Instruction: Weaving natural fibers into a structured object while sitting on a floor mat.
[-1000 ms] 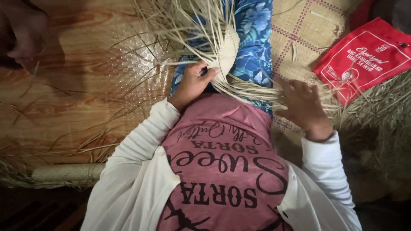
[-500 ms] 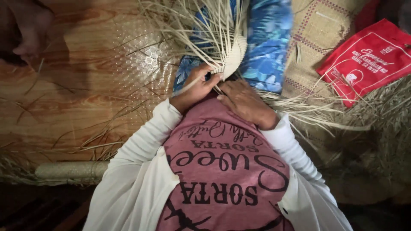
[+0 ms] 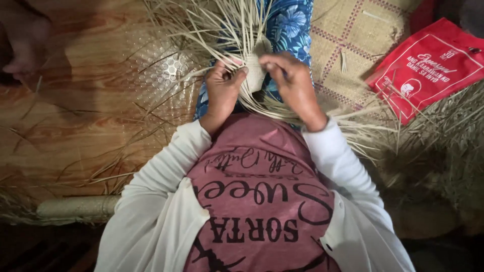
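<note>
I look down on a glossy wood-grain floor [image 3: 75,126] strewn with dry straw, with a woven mat [image 3: 353,45] to the right, a red bag [image 3: 428,65] lying on it, and a rolled mat [image 3: 75,209] at lower left. The weaving [image 3: 254,70], a small pale plaited piece with long loose strips [image 3: 212,25] fanning out above it, sits over a blue floral cloth [image 3: 290,25] on the lap, between my two hands. My left hand [image 3: 222,90] is curled, its fingers [image 3: 237,78] pinching the piece's left edge. My right hand [image 3: 292,83] arches over from the right, fingertips closed on the top of it.
</note>
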